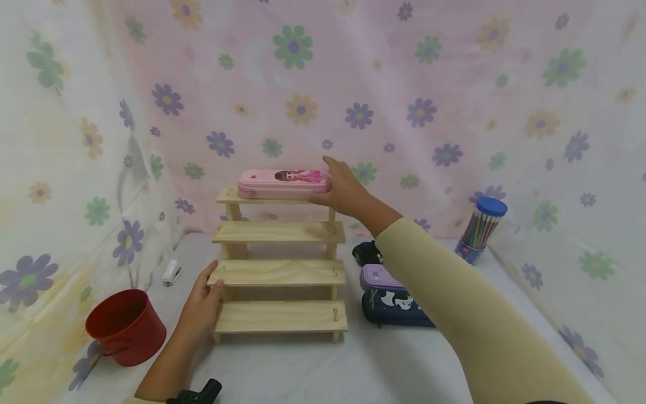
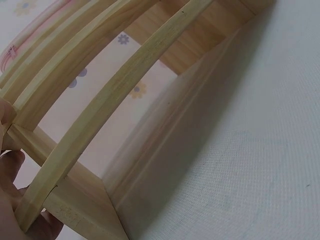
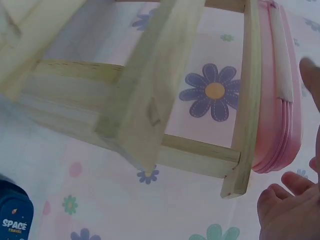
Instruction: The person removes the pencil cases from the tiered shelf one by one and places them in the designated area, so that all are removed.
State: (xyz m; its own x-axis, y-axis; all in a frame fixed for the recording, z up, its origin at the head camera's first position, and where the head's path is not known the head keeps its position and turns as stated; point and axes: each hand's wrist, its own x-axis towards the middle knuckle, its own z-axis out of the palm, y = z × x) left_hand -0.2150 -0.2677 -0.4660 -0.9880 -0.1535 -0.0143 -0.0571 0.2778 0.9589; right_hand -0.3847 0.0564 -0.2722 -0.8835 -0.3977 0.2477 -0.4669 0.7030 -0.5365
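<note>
A pink zippered pencil case [image 1: 282,185] with a doll picture lies along the top board of a stepped wooden shelf [image 1: 277,272]. At the case's right end is my right hand [image 1: 345,188], thumb and fingers spread apart. In the right wrist view a small gap shows between those fingers [image 3: 292,205] and the pink case [image 3: 277,125]. My left hand [image 1: 202,306] grips the left end of the shelf's second board from the bottom. The left wrist view shows fingers [image 2: 12,165] curled about the wooden end, partly hidden by it.
Right of the shelf lie a dark panda pencil case [image 1: 393,308], a purple case [image 1: 378,276] and a black item [image 1: 365,253], partly behind the right sleeve. A blue-lidded tub of pencils [image 1: 479,230] stands farther right. Leftward are a red bucket [image 1: 133,331] and a white stapler-like object [image 1: 171,273].
</note>
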